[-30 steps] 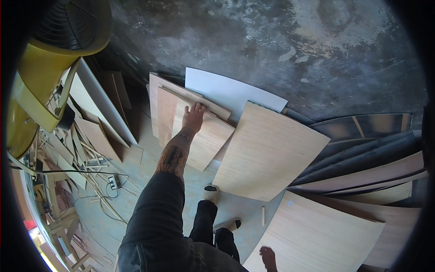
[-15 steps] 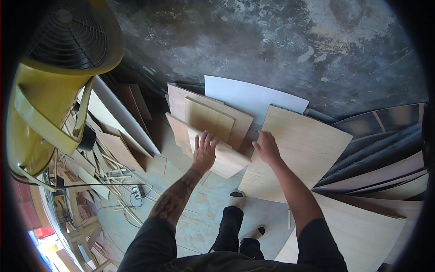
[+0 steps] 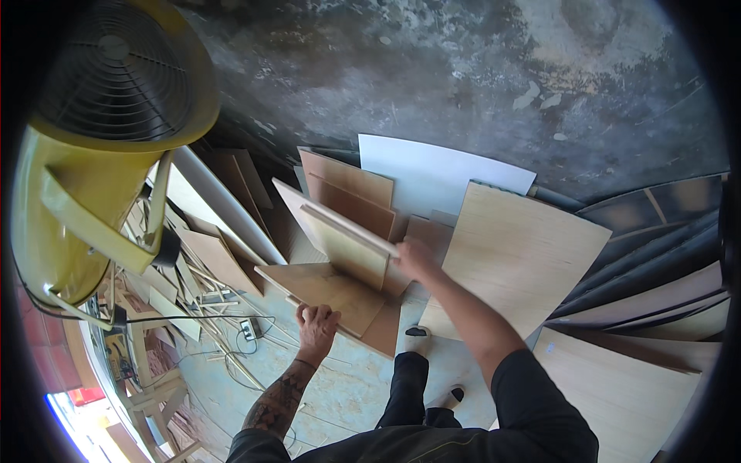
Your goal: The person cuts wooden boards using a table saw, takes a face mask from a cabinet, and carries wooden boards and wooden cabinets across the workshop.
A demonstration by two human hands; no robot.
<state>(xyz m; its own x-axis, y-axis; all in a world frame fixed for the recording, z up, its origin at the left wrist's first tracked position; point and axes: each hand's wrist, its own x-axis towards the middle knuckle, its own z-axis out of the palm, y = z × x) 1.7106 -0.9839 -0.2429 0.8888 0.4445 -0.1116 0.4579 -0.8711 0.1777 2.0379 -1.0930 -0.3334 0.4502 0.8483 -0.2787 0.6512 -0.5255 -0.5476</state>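
Observation:
Fingers of my left hand point(image 3: 317, 328) are curled over the near edge of plywood boards point(image 3: 315, 284) that lean low toward me. My right hand point(image 3: 417, 261) is closed on the right end of an upright plywood panel point(image 3: 292, 201), which is tilted away from the wall. Against that panel's near face stands a smaller, paler board point(image 3: 356, 253). Farther back, reddish-brown boards point(image 3: 349, 176) and a white sheet point(image 3: 444, 164) lean by the wall. To the right of my right hand rests a large light plywood sheet point(image 3: 513, 258).
A big yellow fan point(image 3: 93, 208) stands at the left. Wood offcuts and thin strips point(image 3: 224, 359) litter the floor near a power strip point(image 3: 248, 330) and its cable. Curved dark panels point(image 3: 648, 239) and another plywood sheet point(image 3: 610, 393) lie on the right. My feet are close below the boards.
The front boards have tipped toward me, with my left hand lower on their edge. My right hand has moved left and taken hold of the upright panel, which is now pulled forward.

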